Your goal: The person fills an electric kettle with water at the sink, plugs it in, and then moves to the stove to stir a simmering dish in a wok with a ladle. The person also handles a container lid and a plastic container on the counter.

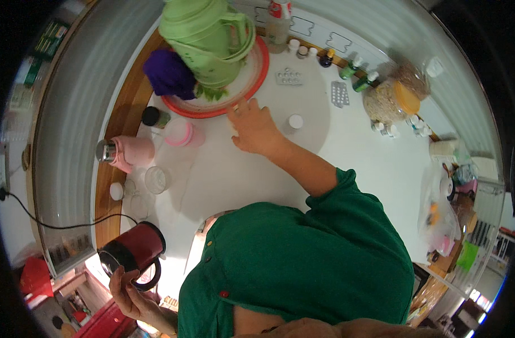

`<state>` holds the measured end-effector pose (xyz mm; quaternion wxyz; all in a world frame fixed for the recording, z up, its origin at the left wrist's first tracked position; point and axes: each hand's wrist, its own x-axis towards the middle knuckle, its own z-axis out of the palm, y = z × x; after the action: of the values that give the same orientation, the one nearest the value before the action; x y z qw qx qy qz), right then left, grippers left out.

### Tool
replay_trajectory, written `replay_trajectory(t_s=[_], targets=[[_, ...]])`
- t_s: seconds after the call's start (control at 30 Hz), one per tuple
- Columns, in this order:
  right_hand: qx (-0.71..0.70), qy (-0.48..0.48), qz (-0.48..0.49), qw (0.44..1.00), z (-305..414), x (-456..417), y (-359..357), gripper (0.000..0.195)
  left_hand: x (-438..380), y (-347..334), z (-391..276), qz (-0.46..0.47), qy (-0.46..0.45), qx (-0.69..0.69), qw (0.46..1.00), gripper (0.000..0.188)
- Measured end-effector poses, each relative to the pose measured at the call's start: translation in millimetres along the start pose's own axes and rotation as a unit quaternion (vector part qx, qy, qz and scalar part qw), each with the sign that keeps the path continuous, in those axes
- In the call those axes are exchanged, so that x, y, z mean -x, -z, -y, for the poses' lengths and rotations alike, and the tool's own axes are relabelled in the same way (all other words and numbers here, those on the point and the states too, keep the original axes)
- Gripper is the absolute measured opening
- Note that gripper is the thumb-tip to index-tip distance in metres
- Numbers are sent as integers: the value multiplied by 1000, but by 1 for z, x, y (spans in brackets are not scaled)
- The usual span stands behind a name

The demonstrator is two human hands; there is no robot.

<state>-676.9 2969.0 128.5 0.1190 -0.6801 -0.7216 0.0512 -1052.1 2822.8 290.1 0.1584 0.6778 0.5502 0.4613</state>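
Observation:
My left hand (133,298), fingers loosely spread, is at the lid end of a red and black electric kettle (135,249); whether it touches the kettle is unclear. My right hand (255,129) reaches over the white table with bent fingers at the near rim of a red-edged round tray (259,80). Something pale shows under its fingertips, too hidden to name. On the tray stand a light green thermos jug (211,55), green leaves (213,93) and a dark purple cloth-like bundle (169,74). A small white-capped bottle (295,121) stands right of this hand.
Left are a pink flask (135,153), a pink-rimmed container (183,133), a black-lidded jar (154,117) and a clear glass (157,179). Blister packs (289,77), green bottles (351,68) and a yellow-lidded jar (386,100) line the back. A plastic bag (437,211) lies right. The kettle's cord (67,227) runs left.

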Motion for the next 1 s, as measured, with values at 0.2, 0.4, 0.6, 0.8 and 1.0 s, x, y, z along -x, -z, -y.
replay_trajectory(t_s=[0.2, 0.4, 0.6, 0.8, 1.0], targets=[[-23, 38, 29, 999, 3, 46, 10, 60, -14, -4, 3, 54, -19, 23, 998, 33], [-97, -18, 102, 990, -22, 111, 36, 64, -27, -21, -4, 77, -24, 48, 996, 35], [-89, -210, 105, 968, -74, 187, 73, 72, -42, -44, -2, 136, -74, 100, 983, 29], [-17, -416, 64, 907, -154, 262, 94, 78, -48, -59, 1, 157, -59, 120, 978, 29], [18, -552, 19, 833, -250, 315, 109, 87, -59, -63, -2, 216, -92, 85, 968, 32]])
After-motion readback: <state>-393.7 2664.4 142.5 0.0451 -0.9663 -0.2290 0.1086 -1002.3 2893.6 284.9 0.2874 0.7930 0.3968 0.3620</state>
